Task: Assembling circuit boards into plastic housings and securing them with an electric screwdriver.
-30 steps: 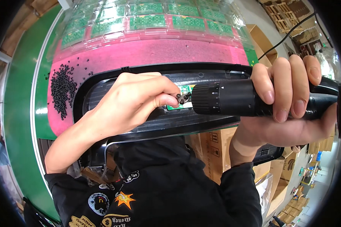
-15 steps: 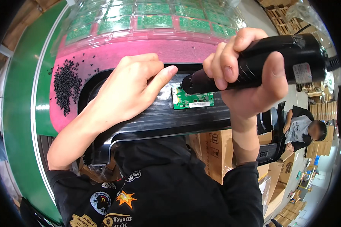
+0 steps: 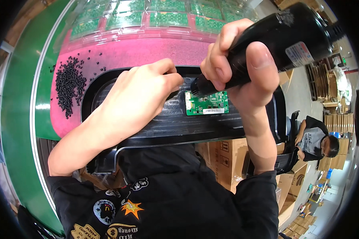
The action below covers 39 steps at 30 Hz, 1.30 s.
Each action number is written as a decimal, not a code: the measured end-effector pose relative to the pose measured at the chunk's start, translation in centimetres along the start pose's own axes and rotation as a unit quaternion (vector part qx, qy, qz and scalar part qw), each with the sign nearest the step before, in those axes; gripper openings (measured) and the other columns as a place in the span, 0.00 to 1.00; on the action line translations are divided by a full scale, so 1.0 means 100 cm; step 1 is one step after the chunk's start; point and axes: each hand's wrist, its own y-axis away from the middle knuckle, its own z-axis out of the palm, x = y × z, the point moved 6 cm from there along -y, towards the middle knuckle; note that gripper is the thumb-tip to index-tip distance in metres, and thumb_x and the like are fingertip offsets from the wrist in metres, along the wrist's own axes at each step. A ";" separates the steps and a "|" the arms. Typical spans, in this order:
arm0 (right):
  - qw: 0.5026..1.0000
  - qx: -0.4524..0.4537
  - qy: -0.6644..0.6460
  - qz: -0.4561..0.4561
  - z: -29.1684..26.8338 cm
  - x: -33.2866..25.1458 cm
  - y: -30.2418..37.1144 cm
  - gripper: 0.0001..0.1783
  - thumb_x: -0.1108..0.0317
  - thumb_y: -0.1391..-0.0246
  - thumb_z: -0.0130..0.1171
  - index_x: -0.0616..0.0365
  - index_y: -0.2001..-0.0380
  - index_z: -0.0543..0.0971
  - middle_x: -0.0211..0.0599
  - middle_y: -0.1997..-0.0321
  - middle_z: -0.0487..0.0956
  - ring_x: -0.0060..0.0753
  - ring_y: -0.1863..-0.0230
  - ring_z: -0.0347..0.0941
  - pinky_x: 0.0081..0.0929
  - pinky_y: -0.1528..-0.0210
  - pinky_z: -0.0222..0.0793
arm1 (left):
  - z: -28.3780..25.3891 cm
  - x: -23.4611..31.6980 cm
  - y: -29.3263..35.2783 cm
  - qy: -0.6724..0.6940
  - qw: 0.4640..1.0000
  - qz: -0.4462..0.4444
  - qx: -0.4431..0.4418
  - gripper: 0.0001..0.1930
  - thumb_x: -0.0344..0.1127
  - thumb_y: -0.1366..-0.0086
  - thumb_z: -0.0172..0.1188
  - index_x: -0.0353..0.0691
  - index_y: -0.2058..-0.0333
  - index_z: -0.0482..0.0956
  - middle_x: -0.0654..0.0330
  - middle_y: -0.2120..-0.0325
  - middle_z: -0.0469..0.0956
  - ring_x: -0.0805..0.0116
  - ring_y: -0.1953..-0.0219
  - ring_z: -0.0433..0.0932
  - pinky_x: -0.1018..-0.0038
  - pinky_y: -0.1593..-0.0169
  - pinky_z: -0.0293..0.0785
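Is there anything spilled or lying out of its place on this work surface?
Yes. A heap of small black screws lies loose on the pink mat, left of the black panel, and several have scattered away from it. The green circuit board sits straight on the panel.

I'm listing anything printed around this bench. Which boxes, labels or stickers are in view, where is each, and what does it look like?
Brown cardboard boxes: under the bench edge, dark printed symbols.
White-and-red rectangular sticker: on the black electric screwdriver in the right hand.
Small white strip label: on the green circuit board's lower edge.
Flattened cardboard stacks: far right, tan.
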 end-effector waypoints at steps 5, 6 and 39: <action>0.999 0.030 -0.012 -0.028 -0.002 -0.003 0.005 0.24 0.46 0.42 0.48 0.59 0.64 0.68 0.30 0.84 0.66 0.22 0.86 0.58 0.24 0.78 0.58 | 0.001 -0.001 -0.002 0.044 0.999 0.009 -0.015 0.05 0.27 0.46 0.63 0.34 0.71 0.78 0.56 0.69 0.76 0.52 0.69 0.77 0.65 0.65 0.74; 0.998 0.009 -0.016 -0.054 -0.001 -0.008 0.008 0.23 0.46 0.42 0.48 0.59 0.63 0.69 0.30 0.84 0.67 0.22 0.86 0.59 0.24 0.78 0.59 | 0.001 -0.002 -0.002 0.061 0.998 0.010 -0.025 0.06 0.27 0.47 0.64 0.33 0.71 0.78 0.57 0.69 0.77 0.53 0.69 0.77 0.65 0.65 0.74; 0.991 0.127 -0.033 -0.015 0.001 -0.025 0.044 0.33 0.34 0.46 0.50 0.58 0.66 0.66 0.27 0.84 0.68 0.20 0.87 0.61 0.23 0.79 0.61 | -0.001 0.012 -0.003 0.049 0.996 0.075 0.003 0.05 0.29 0.44 0.62 0.35 0.69 0.78 0.53 0.75 0.77 0.53 0.71 0.77 0.64 0.68 0.74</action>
